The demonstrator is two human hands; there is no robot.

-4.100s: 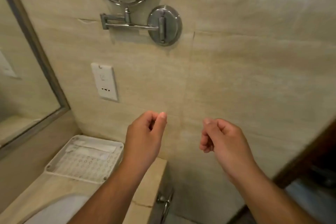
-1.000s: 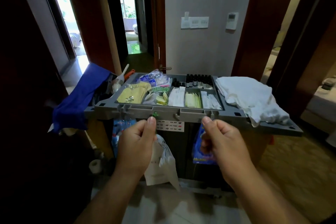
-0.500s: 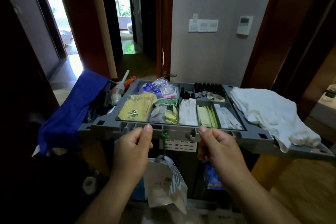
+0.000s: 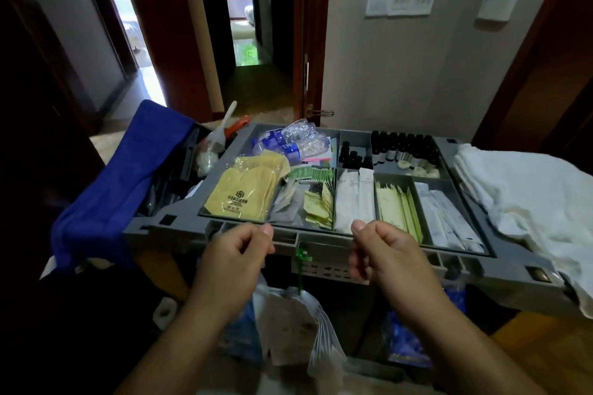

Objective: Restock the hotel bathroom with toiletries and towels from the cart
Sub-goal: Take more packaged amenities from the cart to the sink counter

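Sachets (image 4: 354, 199) lie long axis front-to-back; left hand (image 4: 236, 261), right hand (image 4: 388, 258): grip clenched, empty.

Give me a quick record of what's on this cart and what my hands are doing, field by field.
cart tray: grey, split into compartments, straight ahead
left hand: curled, holding nothing, in front of the tray's near edge
right hand: curled, holding nothing
towels: white, piled on the tray's right end
small bottles: dark, upright, back right compartment
yellow packets: front left compartment
blue cloth: draped over the cart's left side
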